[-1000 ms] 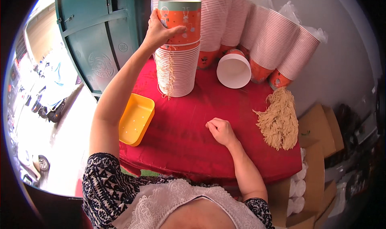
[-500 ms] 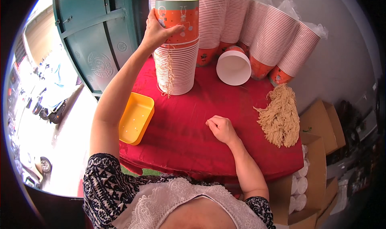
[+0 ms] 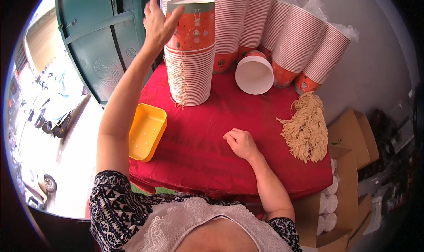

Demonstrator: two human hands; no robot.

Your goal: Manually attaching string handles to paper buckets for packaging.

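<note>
My left hand is raised beside the top of a tall stack of nested paper buckets, fingers spread, holding nothing. The topmost bucket is orange with a green band and stands upside down. Tan strings hang down the stack's front left side. My right hand rests on the red cloth with its fingers curled closed; whatever may be inside them is hidden. To the left lies a yellow tray with small white bits in it. A bundle of tan strings lies at the right.
One paper bucket lies on its side, its white opening toward me. Behind it stand several plastic-wrapped bucket stacks along the wall. A cardboard box with white round items is beside the red-covered table. A green metal door stands at the left.
My left hand has let go of the topmost bucket and moved up and left of it, fingers spreading. My right hand stays in place, closed.
</note>
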